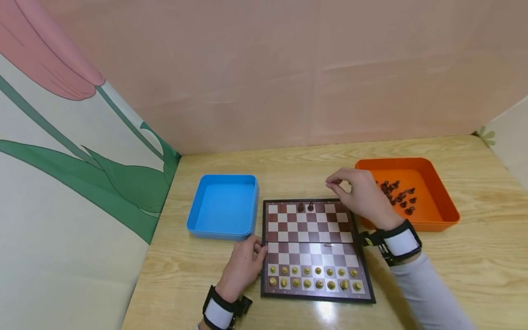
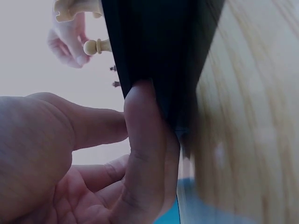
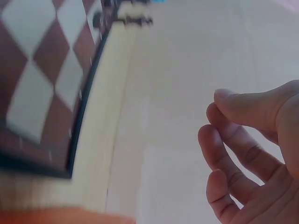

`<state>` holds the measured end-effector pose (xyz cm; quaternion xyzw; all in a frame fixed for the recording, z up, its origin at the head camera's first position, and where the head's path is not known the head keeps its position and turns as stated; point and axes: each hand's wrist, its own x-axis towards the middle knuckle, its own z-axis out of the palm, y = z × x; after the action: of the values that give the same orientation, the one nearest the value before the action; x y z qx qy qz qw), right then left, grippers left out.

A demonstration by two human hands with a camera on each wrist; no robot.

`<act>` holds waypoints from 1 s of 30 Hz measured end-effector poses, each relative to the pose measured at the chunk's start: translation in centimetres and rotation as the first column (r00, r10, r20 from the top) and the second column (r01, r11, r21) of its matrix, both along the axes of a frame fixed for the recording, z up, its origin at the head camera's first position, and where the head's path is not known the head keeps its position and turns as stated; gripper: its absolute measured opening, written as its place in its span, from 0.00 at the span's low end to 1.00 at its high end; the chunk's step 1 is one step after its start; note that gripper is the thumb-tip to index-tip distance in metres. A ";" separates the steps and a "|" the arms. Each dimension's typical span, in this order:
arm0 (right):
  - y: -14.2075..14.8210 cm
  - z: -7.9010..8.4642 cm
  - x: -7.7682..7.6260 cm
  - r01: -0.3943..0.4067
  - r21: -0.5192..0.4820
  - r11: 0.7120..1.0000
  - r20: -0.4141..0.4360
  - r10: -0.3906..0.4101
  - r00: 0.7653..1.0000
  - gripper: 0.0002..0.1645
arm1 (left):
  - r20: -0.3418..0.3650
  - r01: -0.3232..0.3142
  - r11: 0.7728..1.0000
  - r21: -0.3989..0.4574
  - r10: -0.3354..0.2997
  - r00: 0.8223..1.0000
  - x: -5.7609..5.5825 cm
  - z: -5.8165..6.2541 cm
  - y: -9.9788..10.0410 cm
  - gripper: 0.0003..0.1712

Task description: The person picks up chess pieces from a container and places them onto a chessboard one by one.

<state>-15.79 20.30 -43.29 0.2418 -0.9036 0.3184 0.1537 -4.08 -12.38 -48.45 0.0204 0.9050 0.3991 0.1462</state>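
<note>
A folding chessboard [image 1: 293,247] lies on the table, with two rows of gold chess pieces [image 1: 318,271] along its near side. Two dark chess pieces [image 1: 310,206] stand on the far row. My left hand [image 1: 243,262] grips the board's left edge; in the left wrist view its thumb and a finger [image 2: 142,121] pinch the black rim. Over the board's far right corner hovers my right hand [image 1: 363,195], thumb and forefinger tips together. In the right wrist view, nothing shows between the fingertips [image 3: 212,114].
An orange tray [image 1: 447,213] right of the board holds several dark chess pieces [image 1: 400,197], partly behind my right hand. A blue tray [image 1: 222,206] stands to the left, close by my left hand. Behind the wooden table [image 1: 288,167] hangs a plain pinkish cloth [image 1: 288,82].
</note>
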 end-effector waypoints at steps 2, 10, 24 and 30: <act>1.0 0.1 0.0 0.039 0.005 0.999 -0.011 -0.039 0.999 0.08 | 0.007 -0.001 1.000 0.000 0.001 1.000 0.0 0.0 0.0 0.10; 3.4 0.6 0.2 0.129 0.017 0.992 0.019 -0.129 0.991 0.08 | 0.011 -0.012 1.000 -0.006 0.012 1.000 0.2 -0.1 -0.1 0.10; 9.4 0.5 0.8 0.232 0.076 0.970 0.215 -0.243 0.946 0.10 | 0.017 -0.022 1.000 -0.013 0.022 1.000 0.0 0.3 -0.1 0.11; 11.9 0.0 0.3 0.241 0.162 0.957 0.257 -0.277 0.926 0.14 | -0.011 -0.016 1.000 -0.007 0.016 1.000 -0.3 0.4 0.0 0.11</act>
<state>-15.52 32.22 -43.27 0.0827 -0.9586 0.2675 0.0509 -4.38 -12.39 -48.08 0.0148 0.9073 0.3970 0.1380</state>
